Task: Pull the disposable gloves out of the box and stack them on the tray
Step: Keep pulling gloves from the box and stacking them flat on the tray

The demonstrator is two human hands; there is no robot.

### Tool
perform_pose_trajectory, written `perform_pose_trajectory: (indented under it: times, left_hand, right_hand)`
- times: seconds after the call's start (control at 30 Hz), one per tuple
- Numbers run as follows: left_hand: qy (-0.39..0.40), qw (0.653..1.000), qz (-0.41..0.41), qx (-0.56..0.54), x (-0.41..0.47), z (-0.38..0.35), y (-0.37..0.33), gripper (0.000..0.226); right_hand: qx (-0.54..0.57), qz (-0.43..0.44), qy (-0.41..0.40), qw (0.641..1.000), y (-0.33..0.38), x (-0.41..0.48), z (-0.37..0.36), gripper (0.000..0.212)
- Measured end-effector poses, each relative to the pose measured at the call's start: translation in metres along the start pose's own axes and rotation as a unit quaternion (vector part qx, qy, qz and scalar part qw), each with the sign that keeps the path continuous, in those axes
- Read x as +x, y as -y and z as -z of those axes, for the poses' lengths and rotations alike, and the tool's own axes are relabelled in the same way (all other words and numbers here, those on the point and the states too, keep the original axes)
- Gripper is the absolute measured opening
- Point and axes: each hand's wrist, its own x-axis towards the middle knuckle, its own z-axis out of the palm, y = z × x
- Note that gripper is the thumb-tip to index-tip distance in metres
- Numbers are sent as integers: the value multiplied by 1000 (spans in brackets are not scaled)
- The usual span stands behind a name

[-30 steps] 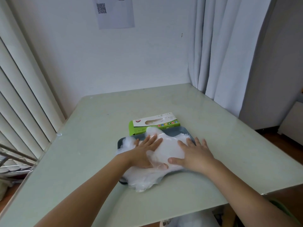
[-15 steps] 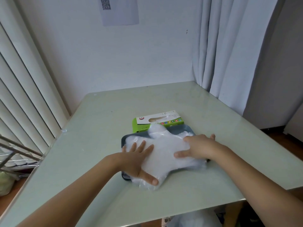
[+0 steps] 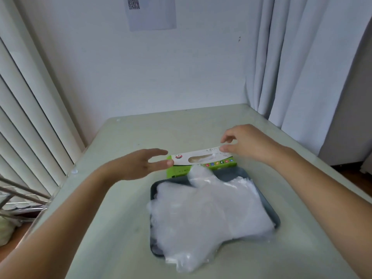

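A pale green table [image 3: 120, 198] is seen from above, set against a white wall [image 3: 161, 77].

A dark tray [image 3: 268, 206] lies on the table near its front edge. A stack of clear gloves [image 3: 201, 214] is spread over the tray. The cuffs overhang the near rim, and one glove finger reaches up against the front of the box.

A green and white box [image 3: 201, 161] lies flat just behind the tray, touching or nearly touching its far rim. An oval opening is seen in the top face.

The left hand [image 3: 141, 164] is held at the left end of the box, fingers straight and spread from the thumb. Nothing is gripped. The thumb tip lies at the corner of the box; contact cannot be confirmed.

The right hand [image 3: 247, 143] is held at the right end of the box, with thumb and forefinger parted and loosely bent. Nothing is gripped; contact with the box cannot be confirmed.

Vertical blinds [image 3: 30, 117] are noted at the left, a curtain [image 3: 291, 57] at the right, and a sheet of paper [image 3: 153, 15] on the wall.
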Motion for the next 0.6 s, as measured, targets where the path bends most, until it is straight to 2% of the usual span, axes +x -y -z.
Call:
perform_pose_trajectory:
  times: [0.07, 0.13, 0.27, 0.47, 0.6]
  left_hand:
    - [-25, 999, -3, -22, 17, -9, 4, 65]
    - [-29, 999, -8, -32, 34, -19, 8, 53]
    - [-38, 996, -6, -75, 56, -39, 19, 54]
    - [-77, 990, 10, -122, 79, -57, 29, 60]
    - [-75, 982, 23, -173, 86, -64, 34, 61]
  right_hand:
    - [-18, 32, 37, 999, -1, 17, -14, 23]
    - [-36, 44, 67, 996, -3, 33, -30, 20]
    - [-64, 65, 93, 991, -9, 56, -61, 12]
    - [-49, 122, 138, 982, -13, 71, -89, 14]
    - [6, 96, 141, 985, -17, 75, -96, 15]
